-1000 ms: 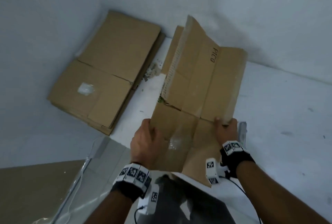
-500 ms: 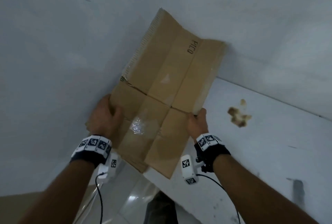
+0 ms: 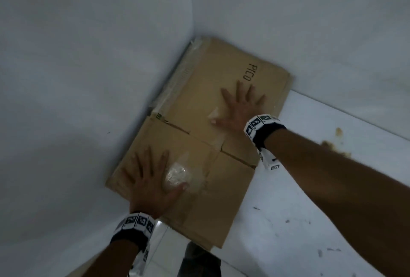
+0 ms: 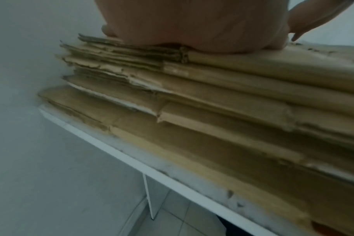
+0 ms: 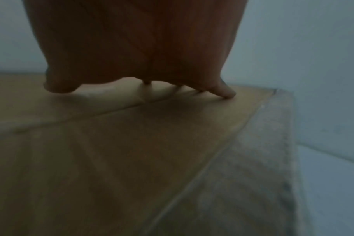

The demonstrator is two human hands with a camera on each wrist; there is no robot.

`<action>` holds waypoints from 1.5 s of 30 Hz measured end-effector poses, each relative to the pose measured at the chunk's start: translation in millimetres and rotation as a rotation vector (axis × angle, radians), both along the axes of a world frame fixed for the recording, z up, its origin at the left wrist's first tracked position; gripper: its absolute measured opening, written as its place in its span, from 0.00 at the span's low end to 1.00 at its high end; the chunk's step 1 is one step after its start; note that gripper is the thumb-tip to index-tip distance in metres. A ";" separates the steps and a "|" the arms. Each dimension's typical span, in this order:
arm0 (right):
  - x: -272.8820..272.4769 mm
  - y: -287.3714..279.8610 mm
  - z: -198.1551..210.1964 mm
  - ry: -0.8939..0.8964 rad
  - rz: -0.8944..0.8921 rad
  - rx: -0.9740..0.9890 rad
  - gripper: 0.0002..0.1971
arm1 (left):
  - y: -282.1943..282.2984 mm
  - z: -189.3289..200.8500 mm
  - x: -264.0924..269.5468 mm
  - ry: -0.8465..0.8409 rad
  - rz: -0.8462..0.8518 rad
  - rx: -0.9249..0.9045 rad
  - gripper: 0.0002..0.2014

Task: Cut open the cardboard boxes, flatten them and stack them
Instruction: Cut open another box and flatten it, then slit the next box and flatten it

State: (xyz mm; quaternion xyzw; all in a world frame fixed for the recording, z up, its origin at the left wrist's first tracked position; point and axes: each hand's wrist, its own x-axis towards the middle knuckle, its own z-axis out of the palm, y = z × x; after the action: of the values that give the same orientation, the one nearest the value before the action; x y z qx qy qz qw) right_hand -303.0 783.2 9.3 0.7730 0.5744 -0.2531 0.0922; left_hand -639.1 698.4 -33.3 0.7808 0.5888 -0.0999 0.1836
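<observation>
— Cardboard box (image 3: 224, 201), flattened, lies on top of a stack of flattened boxes (image 4: 222, 102) in the corner where two white walls (image 3: 88, 54) meet. Is that how you see it?

— Yes. It sits under both palms. The left hand (image 3: 153, 184) is spread flat on the near part of the sheet, fingers straight and fanned, gripping nothing.

— And the other one?

— The right hand (image 3: 240, 106) is flat too, fingers spread, pressing the far part of the same sheet. In the right wrist view one fingertip (image 5: 226, 94) touches the cardboard while the palm arches a little above it.

— Any writing?

— Just beyond the right fingertips, black letters read "PICO" (image 3: 251, 72), printed sideways along the panel. I can read no other text.

— What lies between the hands?

— A crease and a flap seam (image 3: 199, 141) cross the sheet between them. Right beside the left thumb there is a crumpled patch of clear tape (image 3: 177, 175), and a smaller pale patch (image 3: 216, 113) by the right thumb.

— And under the top sheet?

— The left wrist view shows many layers with ragged, torn edges, stepped outwards below the left palm. The pile rests on a white table (image 4: 131, 162), its edge touching the wall to the left of that hand.

— Anything off to the right?

— Brown scraps (image 3: 337, 145) lie on the white surface beyond the right forearm, well apart from the pile. Both wrists wear black bands with square printed markers (image 3: 138, 223).
</observation>
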 end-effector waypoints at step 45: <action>-90.3 -1158.7 -68.2 0.544 -1.862 -0.400 0.12 | -547.0 -16.0 307.0 0.234 -0.566 -0.780 0.13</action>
State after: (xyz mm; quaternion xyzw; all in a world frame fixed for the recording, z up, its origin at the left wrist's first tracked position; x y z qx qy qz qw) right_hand -393.3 -375.5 -58.9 0.8018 -0.3144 -0.4856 -0.1499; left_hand -332.1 151.5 -49.3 0.7668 0.2891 -0.4456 0.3603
